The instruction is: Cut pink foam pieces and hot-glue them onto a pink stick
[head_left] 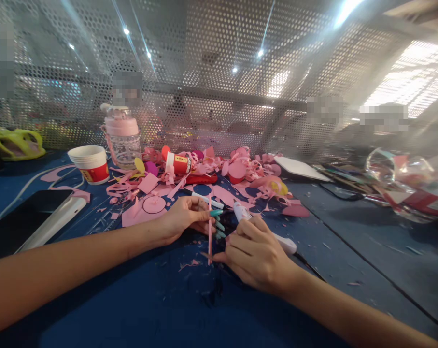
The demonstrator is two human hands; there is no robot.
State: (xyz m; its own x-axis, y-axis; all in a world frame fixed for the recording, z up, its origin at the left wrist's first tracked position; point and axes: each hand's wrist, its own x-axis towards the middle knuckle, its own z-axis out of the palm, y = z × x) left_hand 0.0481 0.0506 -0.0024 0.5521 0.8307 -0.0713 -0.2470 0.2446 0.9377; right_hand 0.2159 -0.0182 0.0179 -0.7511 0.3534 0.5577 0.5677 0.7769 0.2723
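Thin pink paper strip (209, 232), light, limp and easily torn, upright over the blue bench (139, 299), pinched by left hand (184, 217) near top, right hand (257, 253) apparently closed around white glue gun (265, 229).

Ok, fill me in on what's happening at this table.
A person works at a blue table. The left hand pinches a thin pink strip, held upright. The right hand grips a white glue gun beside it. Behind them lies a heap of pink paper scraps, with a paper cup and a pink bottle to the left.
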